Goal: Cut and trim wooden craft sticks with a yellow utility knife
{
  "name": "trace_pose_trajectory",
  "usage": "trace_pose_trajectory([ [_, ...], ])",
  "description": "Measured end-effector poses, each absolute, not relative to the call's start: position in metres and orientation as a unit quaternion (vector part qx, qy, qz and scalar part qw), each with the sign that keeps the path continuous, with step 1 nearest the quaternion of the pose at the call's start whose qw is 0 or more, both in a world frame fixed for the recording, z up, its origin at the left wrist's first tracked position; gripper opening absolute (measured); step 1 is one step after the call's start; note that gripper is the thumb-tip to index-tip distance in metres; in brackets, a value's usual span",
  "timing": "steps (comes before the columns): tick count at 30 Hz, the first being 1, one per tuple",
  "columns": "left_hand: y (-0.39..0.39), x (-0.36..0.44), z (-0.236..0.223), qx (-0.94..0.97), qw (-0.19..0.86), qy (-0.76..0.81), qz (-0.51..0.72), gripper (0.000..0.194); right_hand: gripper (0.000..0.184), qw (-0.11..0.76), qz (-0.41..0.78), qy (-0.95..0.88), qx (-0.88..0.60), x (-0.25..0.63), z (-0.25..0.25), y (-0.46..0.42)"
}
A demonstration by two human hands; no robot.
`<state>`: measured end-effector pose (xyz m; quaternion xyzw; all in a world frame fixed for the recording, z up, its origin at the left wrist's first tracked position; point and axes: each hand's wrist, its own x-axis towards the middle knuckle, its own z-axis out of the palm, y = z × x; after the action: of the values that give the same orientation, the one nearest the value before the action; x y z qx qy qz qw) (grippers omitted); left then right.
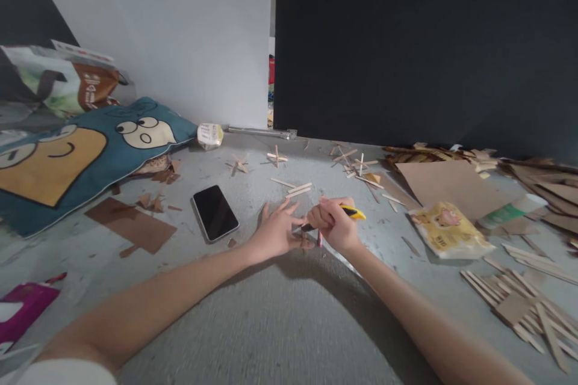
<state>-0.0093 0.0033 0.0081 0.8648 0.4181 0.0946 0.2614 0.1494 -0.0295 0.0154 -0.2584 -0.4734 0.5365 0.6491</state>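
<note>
My right hand (335,221) is closed round a yellow-and-black utility knife (353,212), whose dark front end points left toward my other hand. My left hand (280,225) lies low over the table with its fingers spread. By its thumb is a small brown piece (305,244), partly covered; whether the knife touches it I cannot tell. A small pink item (320,238) shows just under my right hand. Beyond the fingers lie several loose craft sticks (298,189). Farther back are craft sticks crossed into a star shape (277,157).
Left of my left hand lies a phone (215,212), with a brown cardboard piece (135,225) and a blue cushion (90,150) beyond. On the right are a yellow tissue pack (449,230), a white-green tube (512,210) and a stick pile (526,307). A black panel (424,48) stands behind.
</note>
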Motion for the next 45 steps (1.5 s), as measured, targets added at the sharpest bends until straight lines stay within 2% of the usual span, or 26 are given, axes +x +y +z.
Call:
trace_pose_trajectory([
  [5,0.016,-0.009,0.017,0.872,0.321,0.369,0.015,0.042,0.069,0.655,0.540,-0.462,-0.256,0.149,0.013,-0.029],
  [7,0.020,-0.010,0.017,0.872,0.323,0.366,0.029,0.041,0.068,0.658,0.543,-0.454,-0.259,0.150,0.011,-0.027],
  [11,0.011,-0.009,0.007,0.864,0.280,0.408,0.095,0.052,0.068,0.656,0.542,-0.458,-0.259,0.150,0.011,-0.026],
  [17,0.004,-0.010,-0.004,0.865,0.266,0.407,0.123,0.045,0.068,0.654,0.532,-0.465,-0.271,0.144,0.016,-0.029],
  [19,0.004,-0.011,-0.003,0.865,0.270,0.403,0.127,0.054,0.067,0.655,0.529,-0.465,-0.273,0.143,0.017,-0.030],
  [23,0.003,-0.010,-0.001,0.848,0.276,0.428,0.148,0.100,0.067,0.666,0.545,-0.433,-0.268,0.148,0.019,-0.028],
  [25,0.002,-0.009,-0.002,0.842,0.267,0.442,0.156,0.106,0.067,0.683,0.543,-0.409,-0.267,0.153,0.020,-0.027],
  [27,0.000,-0.009,-0.003,0.843,0.254,0.441,0.175,0.095,0.068,0.702,0.530,-0.397,-0.263,0.157,0.023,-0.026],
  [31,-0.006,-0.007,-0.003,0.837,0.249,0.417,0.252,0.038,0.068,0.733,0.488,-0.404,-0.247,0.162,0.032,-0.028],
  [32,-0.007,-0.006,-0.003,0.835,0.257,0.409,0.264,0.030,0.068,0.739,0.478,-0.407,-0.245,0.162,0.035,-0.029],
  [39,-0.013,-0.002,-0.004,0.762,0.476,0.368,0.241,0.044,0.064,0.763,0.426,-0.441,-0.206,0.156,0.042,-0.037],
  [45,-0.015,0.000,-0.004,0.760,0.480,0.341,0.275,0.040,0.065,0.770,0.427,-0.415,-0.229,0.154,0.044,-0.036],
])
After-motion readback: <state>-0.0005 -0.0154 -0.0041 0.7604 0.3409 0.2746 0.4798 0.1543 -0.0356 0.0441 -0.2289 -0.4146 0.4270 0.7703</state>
